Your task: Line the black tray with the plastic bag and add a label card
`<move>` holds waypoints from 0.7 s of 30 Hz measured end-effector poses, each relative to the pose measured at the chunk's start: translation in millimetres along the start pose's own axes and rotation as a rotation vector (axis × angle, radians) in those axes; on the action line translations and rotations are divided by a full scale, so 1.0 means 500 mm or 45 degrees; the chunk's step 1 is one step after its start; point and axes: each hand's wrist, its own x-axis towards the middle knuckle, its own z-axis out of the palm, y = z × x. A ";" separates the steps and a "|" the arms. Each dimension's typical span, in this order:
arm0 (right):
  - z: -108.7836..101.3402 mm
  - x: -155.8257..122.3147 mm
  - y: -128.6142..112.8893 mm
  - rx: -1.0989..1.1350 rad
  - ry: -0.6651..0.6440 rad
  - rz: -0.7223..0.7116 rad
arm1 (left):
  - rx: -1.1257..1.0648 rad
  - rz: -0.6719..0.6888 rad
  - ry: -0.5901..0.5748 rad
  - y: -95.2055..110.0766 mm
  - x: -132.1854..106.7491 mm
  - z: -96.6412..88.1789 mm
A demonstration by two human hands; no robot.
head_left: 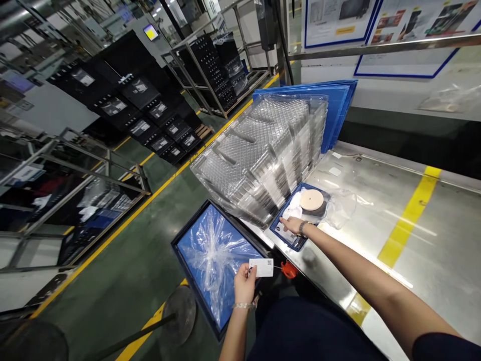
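Observation:
Between the thumb and fingers of my left hand (245, 282) is a white card (265, 267) with a QR code, held above the corner of a black bin. My right hand (293, 224) reaches over the near end of a small blue tray (277, 237), fingers stretched out and apart. Beneath it lies a printed white label (282, 232); whether the fingertips touch it I cannot tell. The tray also carries a crumpled white cloth (294, 205) and a round beige disc (311, 199). A thin line runs from the card towards a red item (288, 269).
A tall stack of clear plastic trays (259, 145) stands beside the blue tray, with blue sheets (340, 113) behind. The black bin (195, 283) holds plastic film over blue. A metal table (361, 240) extends right. Black crates (139, 95) are stacked across the floor.

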 end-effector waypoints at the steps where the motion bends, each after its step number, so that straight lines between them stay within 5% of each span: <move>1: 0.001 0.003 0.004 0.011 0.007 0.010 | 0.000 -0.001 0.002 -0.001 0.000 -0.001; 9: 0.015 0.011 0.039 -0.117 0.225 0.115 | -0.011 -0.012 -0.004 -0.007 -0.001 0.009; 21: 0.009 0.017 0.054 -0.197 0.292 0.079 | -0.013 -0.011 -0.030 0.000 -0.001 0.007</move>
